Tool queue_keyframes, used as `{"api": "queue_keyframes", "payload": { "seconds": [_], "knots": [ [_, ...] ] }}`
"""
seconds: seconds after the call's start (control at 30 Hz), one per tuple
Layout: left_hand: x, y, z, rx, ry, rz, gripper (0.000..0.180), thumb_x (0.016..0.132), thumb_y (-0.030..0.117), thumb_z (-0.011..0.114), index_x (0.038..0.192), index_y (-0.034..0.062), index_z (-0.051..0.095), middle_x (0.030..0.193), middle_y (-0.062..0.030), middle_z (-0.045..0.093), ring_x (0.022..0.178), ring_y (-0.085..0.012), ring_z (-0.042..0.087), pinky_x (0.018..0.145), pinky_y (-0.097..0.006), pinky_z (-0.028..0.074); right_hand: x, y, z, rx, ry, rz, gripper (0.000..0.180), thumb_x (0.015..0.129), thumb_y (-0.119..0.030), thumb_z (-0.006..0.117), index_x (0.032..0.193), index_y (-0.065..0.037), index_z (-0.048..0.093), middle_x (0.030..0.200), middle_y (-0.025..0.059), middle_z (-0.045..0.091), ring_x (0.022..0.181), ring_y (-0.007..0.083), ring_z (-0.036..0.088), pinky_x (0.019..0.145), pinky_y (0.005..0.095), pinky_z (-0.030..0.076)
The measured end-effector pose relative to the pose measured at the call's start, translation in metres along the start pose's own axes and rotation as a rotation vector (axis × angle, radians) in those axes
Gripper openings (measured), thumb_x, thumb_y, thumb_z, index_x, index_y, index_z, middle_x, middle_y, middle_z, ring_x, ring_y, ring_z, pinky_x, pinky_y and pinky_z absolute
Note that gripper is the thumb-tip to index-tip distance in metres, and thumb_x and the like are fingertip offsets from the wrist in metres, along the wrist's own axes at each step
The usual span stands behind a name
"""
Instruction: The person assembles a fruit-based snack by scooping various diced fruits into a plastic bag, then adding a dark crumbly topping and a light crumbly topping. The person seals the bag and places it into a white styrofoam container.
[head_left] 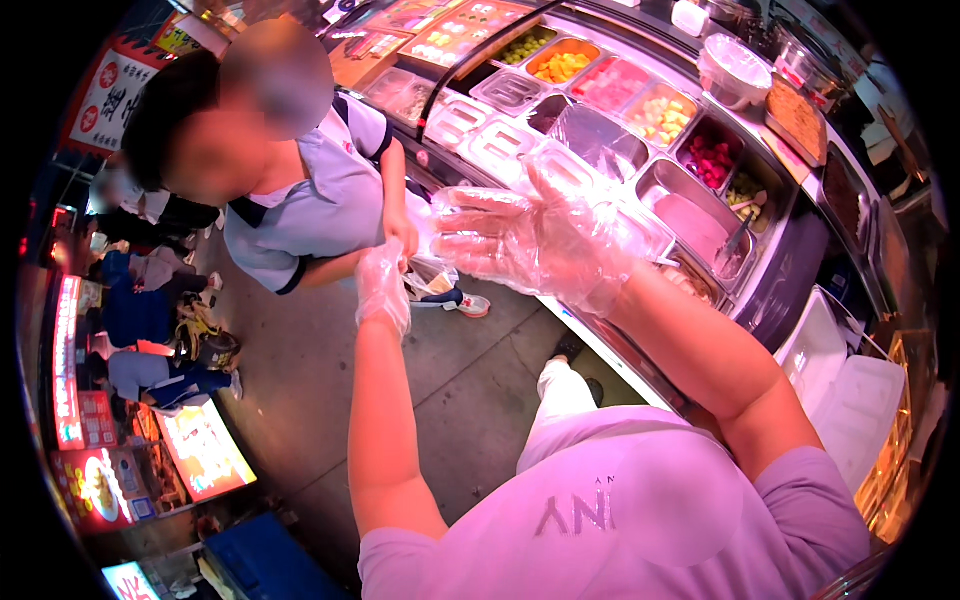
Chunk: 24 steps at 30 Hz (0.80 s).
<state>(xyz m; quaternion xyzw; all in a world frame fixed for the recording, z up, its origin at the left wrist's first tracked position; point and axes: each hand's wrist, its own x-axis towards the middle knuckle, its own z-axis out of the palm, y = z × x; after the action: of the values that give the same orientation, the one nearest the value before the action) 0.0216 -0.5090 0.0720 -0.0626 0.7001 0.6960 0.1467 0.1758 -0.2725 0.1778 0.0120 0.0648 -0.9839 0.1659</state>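
My left hand (383,288), in a clear plastic glove, reaches forward beside the hands of a person standing across from me. Its fingers look bent together; whatever they hold, if anything, is hidden. My right hand (545,238) wears the same kind of clear glove. It is held up, fingers stretched out and spread, over the near side of a food counter, with nothing in it. Behind it are steel lids (497,148) and a tub of pink food (688,212). A pale bag (436,272) hangs beside the person's hands, between my two hands.
The person (325,190) in a light blue shirt stands close at the front left. Steel tubs of cut fruit, such as the yellow pieces (563,66), fill the counter at right. A white foam box (850,405) stands open near my right elbow. Other people sit at far left.
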Motion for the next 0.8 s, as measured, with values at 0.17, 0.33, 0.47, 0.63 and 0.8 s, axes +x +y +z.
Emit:
{"api": "queue_keyframes", "payload": {
  "seconds": [0.17,0.33,0.47,0.63,0.8],
  "knots": [
    [-0.08,0.019,0.006,0.103,0.056,0.245,0.042,0.096,0.034,0.063,0.11,-0.0046,0.064,0.11,-0.0118,0.065,0.099,-0.0205,0.06,0.083,-0.034,0.048,-0.027,0.039,-0.023,-0.379,0.152,0.172,0.109,0.09,-0.078,0.046,0.162,-0.013,-0.005,0.167,0.0211,-0.009,0.147,0.0493,0.027,0.108,0.0522,0.042],
    [-0.178,-0.027,0.058,0.41,-0.012,0.818,0.066,0.102,0.049,0.049,0.141,-0.0041,0.047,0.141,-0.0181,0.05,0.122,-0.0288,0.055,0.106,-0.04,0.04,-0.023,0.107,-0.107,-0.777,0.369,0.356,0.111,0.083,-0.082,0.054,0.162,-0.02,0.007,0.168,0.0117,0.012,0.149,0.0375,0.027,0.111,0.0516,0.037],
    [-0.181,-0.147,-0.058,0.337,0.144,-0.367,0.056,0.099,0.051,0.051,0.128,0.0046,0.063,0.113,-0.017,0.066,0.103,-0.0345,0.062,0.099,-0.04,0.045,-0.02,0.143,-0.092,-0.33,0.396,0.469,0.081,0.096,-0.067,0.05,0.154,-0.01,0.038,0.161,0.0136,0.034,0.144,0.0297,0.037,0.116,0.0449,0.031],
    [-0.218,-0.139,-0.085,0.097,0.219,-0.398,0.066,0.096,0.057,0.058,0.137,0.0053,0.055,0.115,-0.0114,0.068,0.09,-0.0246,0.067,0.086,-0.045,0.054,-0.038,0.127,-0.102,-0.252,0.245,0.248,0.076,0.099,-0.061,0.049,0.149,-0.004,0.042,0.156,0.0205,0.038,0.143,0.0329,0.039,0.115,0.0469,0.033],
    [-0.226,-0.098,-0.002,-0.318,0.063,-0.069,0.027,0.096,0.021,0.063,0.115,0.0006,0.06,0.095,-0.0109,0.066,0.08,-0.0188,0.064,0.076,-0.03,0.052,-0.049,0.137,-0.116,-0.07,0.228,0.207,0.06,0.101,-0.049,0.056,0.14,-0.003,0.05,0.144,0.017,0.051,0.135,0.0307,0.047,0.11,0.0459,0.04]
  ]
}}
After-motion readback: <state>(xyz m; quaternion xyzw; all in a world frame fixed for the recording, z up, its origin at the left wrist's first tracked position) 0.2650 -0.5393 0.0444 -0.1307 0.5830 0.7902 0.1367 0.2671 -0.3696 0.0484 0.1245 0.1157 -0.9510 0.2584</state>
